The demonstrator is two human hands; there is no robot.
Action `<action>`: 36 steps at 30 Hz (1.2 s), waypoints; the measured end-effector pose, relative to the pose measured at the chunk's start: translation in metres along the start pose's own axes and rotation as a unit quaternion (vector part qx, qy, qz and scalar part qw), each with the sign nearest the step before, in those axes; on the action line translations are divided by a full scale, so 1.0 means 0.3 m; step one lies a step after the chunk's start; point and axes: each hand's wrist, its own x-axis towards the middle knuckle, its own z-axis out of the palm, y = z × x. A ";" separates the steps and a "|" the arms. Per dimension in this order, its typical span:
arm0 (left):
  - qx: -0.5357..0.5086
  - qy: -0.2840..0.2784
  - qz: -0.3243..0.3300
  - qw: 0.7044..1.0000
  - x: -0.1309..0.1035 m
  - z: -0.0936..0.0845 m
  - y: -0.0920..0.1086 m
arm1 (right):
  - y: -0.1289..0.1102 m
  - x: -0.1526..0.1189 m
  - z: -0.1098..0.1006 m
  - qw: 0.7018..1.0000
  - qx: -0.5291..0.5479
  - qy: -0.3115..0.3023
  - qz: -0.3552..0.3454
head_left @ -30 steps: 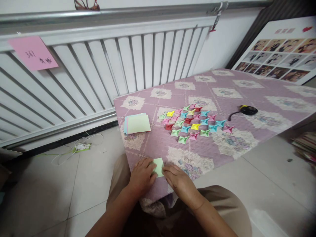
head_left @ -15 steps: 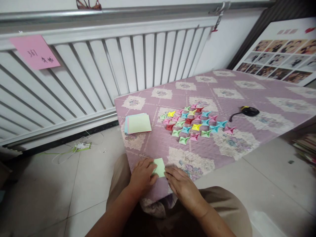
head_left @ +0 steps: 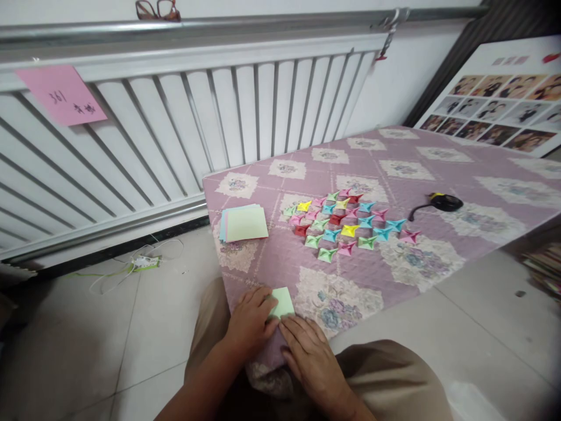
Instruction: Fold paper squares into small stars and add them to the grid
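Observation:
A small light-green folded paper lies near the table's front corner. My left hand holds its left side, fingers bent on top and the thumb at the lower edge. Stretched and close together, the fingers of my right hand lie flat along the paper's lower edge. Farther in on the table, several small folded paper shapes in green, pink, blue, yellow and red stand in slanting rows. To their left is a stack of coloured paper sheets, pale green on top.
A patterned purple tablecloth covers the table. At the right lies a black object with a curved tail. A white radiator runs along the back, with a pink note on it. A photo board leans at the far right.
My right hand has moved left and down, from the paper's right side to its lower edge. My left hand stays on the paper's left side.

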 end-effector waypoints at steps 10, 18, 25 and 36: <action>-0.004 0.070 -0.001 0.998 -0.047 0.008 -0.037 | -0.021 0.028 0.001 0.998 -0.023 -0.046 0.032; 0.016 0.098 0.005 0.995 -0.057 0.021 -0.039 | -0.041 0.029 0.036 0.995 -0.036 -0.045 0.077; 0.026 0.120 0.068 0.990 -0.092 0.023 -0.047 | -0.028 0.019 0.038 0.993 -0.090 -0.073 0.035; 0.099 -0.039 0.090 0.990 -0.098 -0.005 -0.070 | -0.016 -0.004 0.046 0.992 -0.097 -0.075 0.017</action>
